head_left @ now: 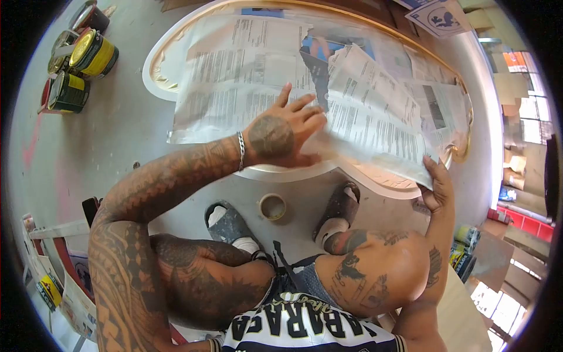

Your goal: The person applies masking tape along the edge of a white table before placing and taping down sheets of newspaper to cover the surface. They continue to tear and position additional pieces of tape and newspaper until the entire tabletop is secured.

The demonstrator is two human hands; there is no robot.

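Observation:
A torn newspaper sheet (375, 105) lies over a white, rounded panel (159, 50) in front of me. My right hand (435, 183) grips its near right corner, thumb on top and fingers beneath. Fingers spread, my left hand (285, 130) is over the near edge of another newspaper sheet (234, 76), close to the torn gap between the two. Blue and dark printed paper shows through that gap. Tan masking tape (153, 64) runs along the panel's inner border. The sheet blurs between my hands.
A roll of tape (262, 204) stands on the floor between my feet. Several paint cans (94, 54) sit at the upper left. Cardboard pieces (495, 258) and a red crate (525, 223) are at the right. A stool-like frame (58, 229) stands at the lower left.

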